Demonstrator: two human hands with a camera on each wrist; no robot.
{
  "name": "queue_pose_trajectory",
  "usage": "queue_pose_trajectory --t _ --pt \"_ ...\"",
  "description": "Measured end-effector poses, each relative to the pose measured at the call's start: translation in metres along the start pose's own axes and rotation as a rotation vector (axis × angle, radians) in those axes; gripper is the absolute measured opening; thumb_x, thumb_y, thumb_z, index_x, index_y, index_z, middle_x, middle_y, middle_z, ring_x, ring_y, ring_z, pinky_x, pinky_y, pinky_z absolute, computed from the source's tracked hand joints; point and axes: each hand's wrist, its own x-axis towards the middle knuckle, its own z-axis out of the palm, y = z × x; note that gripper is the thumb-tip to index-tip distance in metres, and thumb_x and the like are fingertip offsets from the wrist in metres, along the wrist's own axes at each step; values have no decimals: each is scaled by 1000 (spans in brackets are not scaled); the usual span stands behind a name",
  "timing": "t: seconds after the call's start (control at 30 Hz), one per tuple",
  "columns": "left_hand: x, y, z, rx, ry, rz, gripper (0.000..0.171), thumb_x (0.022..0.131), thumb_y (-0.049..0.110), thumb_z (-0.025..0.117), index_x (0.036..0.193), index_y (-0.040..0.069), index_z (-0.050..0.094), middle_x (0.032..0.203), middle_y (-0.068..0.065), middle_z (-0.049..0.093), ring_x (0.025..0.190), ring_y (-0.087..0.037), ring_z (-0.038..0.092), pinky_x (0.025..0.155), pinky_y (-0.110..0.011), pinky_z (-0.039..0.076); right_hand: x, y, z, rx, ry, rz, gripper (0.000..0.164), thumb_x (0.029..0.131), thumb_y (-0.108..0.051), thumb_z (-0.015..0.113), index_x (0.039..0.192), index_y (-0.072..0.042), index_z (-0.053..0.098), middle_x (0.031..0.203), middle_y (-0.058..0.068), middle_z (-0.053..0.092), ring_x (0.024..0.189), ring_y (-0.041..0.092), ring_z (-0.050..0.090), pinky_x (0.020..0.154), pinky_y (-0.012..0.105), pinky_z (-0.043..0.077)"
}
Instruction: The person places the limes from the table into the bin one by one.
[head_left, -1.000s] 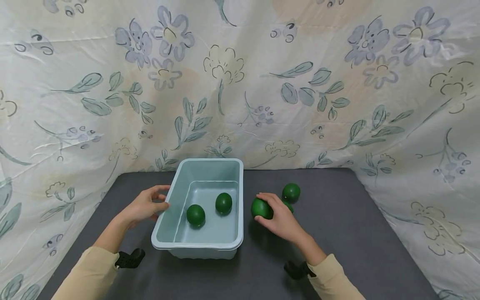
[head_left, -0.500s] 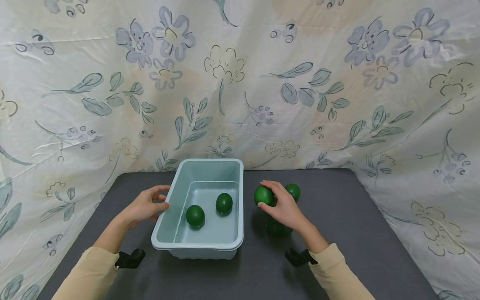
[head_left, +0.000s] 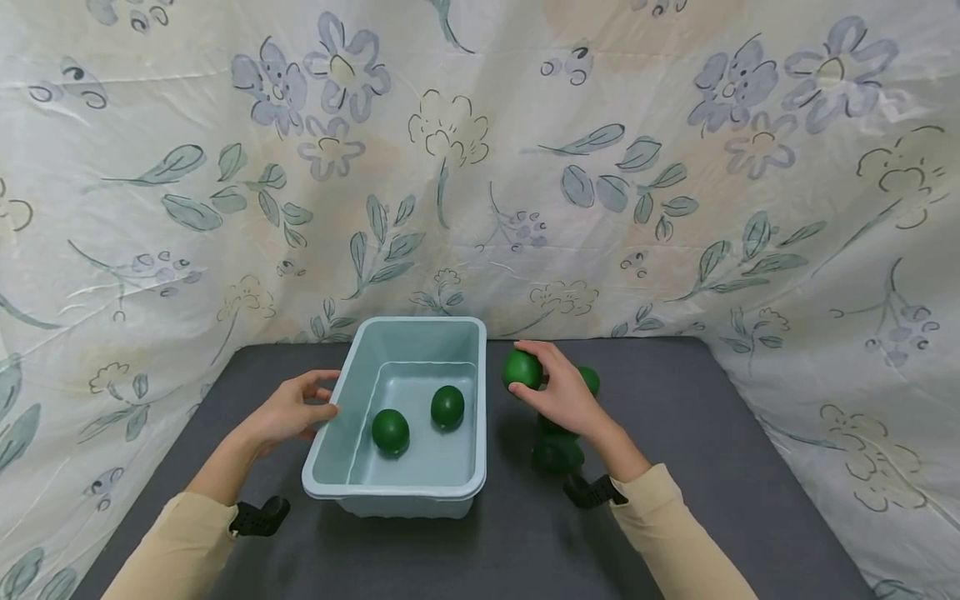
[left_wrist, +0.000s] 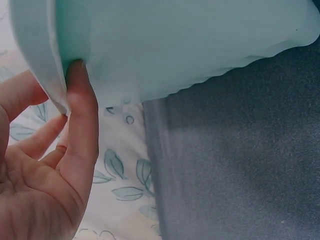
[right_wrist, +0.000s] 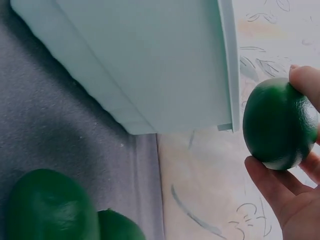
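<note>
A light blue plastic bin (head_left: 395, 502) stands on the table with two green limes, the nearer lime (head_left: 391, 432) and the farther lime (head_left: 447, 407), lying on its floor. My left hand (head_left: 288, 411) pinches the bin's left rim, the rim between thumb and fingers in the left wrist view. Just right of the bin, my right hand (head_left: 562, 392) grips another lime (right_wrist: 277, 122) between thumb and fingertips, raised off the table. Beneath and behind that hand lie more limes: a near lime (head_left: 557, 456), a mostly hidden lime (head_left: 553, 425) and a far lime (head_left: 590, 381).
The dark grey tabletop (head_left: 720, 467) reaches back to a floral cloth (head_left: 480, 208) that hangs behind and on both sides. Each wrist wears a black camera mount, such as the left mount (head_left: 259, 517).
My right hand has lifted its lime and carried it farther back, latterly a little left, uncovering the near lime below. My left hand and the bin have stayed put.
</note>
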Motion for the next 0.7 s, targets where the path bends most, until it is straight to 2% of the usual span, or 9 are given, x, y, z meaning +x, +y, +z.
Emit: queue_pose_trajectory --t 0.4,0.7 --pt "0 1 -1 4 -2 -2 65 89 12 58 144 5 24 117 -24 49 91 -24 61 64 -41 55 18 -15 0 -6 -36 26 58 83 -28 68 135 -14 44 130 8 46 105 22 54 76 36 52" --pt "1 2 -1 6 -1 -3 65 89 12 58 144 5 24 116 -23 48 90 -24 61 64 -41 55 34 -31 3 21 -79 34 59 84 -29 67 136 -13 43 133 8 44 106 22 53 78 37 51"
